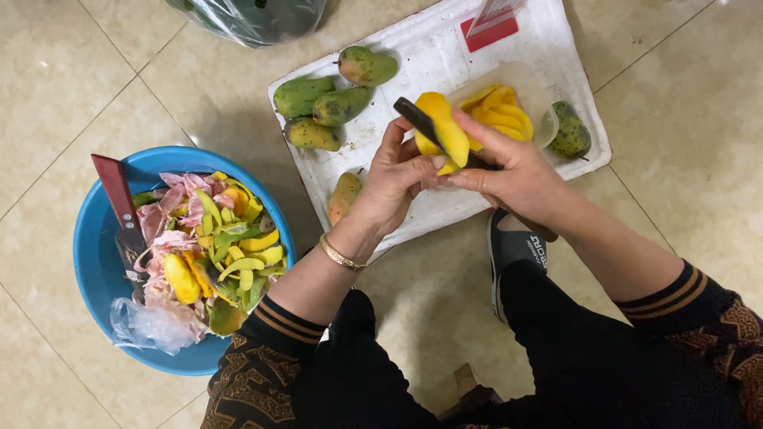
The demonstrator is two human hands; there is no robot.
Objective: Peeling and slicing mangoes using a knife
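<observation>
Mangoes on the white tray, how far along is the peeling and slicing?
Done: yellow slices sit in the clear container, and peels fill the blue basin. In hand: the left hand holds a peeled mango while the right hand works a dark-handled knife against it. Left: about six unpeeled green mangoes on the white tray.

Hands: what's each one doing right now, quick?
Left hand: closed on the peeled yellow mango.
Right hand: closed around a dark-handled knife that lies against the mango.

Beige tiled floor (95,71) bears white foam tray (548,48); blue basin (95,262); plastic bag (254,16).
</observation>
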